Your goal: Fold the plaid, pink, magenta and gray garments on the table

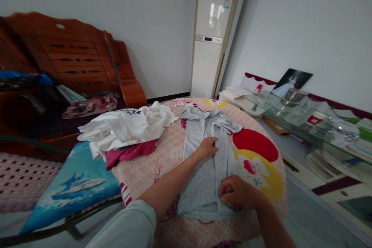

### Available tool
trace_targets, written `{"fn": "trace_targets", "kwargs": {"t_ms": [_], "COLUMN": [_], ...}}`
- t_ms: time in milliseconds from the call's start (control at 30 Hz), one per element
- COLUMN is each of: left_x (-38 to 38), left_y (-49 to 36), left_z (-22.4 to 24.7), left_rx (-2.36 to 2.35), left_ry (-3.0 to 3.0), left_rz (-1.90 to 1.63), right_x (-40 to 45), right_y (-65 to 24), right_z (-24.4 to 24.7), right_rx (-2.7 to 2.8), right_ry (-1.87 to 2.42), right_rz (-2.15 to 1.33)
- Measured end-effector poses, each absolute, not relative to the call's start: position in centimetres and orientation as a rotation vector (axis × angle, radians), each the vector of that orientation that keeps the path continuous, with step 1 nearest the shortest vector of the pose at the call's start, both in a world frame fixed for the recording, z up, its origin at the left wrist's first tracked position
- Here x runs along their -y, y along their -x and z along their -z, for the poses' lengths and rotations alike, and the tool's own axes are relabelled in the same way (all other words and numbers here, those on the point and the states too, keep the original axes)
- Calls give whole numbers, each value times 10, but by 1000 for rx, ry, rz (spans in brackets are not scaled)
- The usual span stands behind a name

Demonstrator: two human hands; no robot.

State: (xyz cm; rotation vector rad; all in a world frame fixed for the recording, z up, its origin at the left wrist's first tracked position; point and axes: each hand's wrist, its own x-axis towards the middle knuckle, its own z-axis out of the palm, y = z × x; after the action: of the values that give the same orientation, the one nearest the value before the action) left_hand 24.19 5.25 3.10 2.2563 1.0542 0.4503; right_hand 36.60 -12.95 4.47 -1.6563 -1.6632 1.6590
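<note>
A light grey short-sleeved shirt (200, 178) with red trim at its neck and sleeves lies spread lengthwise on the round table, hem towards me. A long crease runs down its middle, with part of the cloth folded along it. My left hand (207, 147) is closed on the shirt's upper middle, fingers curled at the crease. Nearer the hem, my right hand (236, 193) is closed on the cloth at the right of the fold; its fingertips are partly hidden. Left of the shirt sits a heap of white clothes (128, 126), with a dark pink garment (130, 154) underneath.
A patterned pink cloth (168, 155) covers the table. On the left stand a wooden sofa (78, 54) and a chair with a blue cushion (78, 186). To the right, a glass-topped cabinet (302, 122) holds cups and bowls. A tall air conditioner (207, 62) stands behind.
</note>
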Motion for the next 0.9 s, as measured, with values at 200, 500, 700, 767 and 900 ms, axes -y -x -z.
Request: {"fn": "trace_targets", "kwargs": {"t_ms": [200,500,700,767,900], "left_x": [-97,-119,-110,-103,-78], "left_y": [-267,-274,-262,-259,-245], "left_z": [-33,-25,-19,-17,-11], "left_rx": [-1160,-1158,-1171,-1134,-1123], "left_ry": [-2304,-2272,-2258,-2269,-2269], "left_rz": [-544,-584,-654,-665,-673], "right_x": [127,152,164,163,150], "right_y": [-399,-422,-436,-434,-417], "right_z": [-47,-35,-27,-32,-51], "right_rx": [1620,1800,1762,1762,1698], "right_ry": [2146,2244,2270,2342,2301], "right_rz": [-728,-715,-765,-659,-412]}}
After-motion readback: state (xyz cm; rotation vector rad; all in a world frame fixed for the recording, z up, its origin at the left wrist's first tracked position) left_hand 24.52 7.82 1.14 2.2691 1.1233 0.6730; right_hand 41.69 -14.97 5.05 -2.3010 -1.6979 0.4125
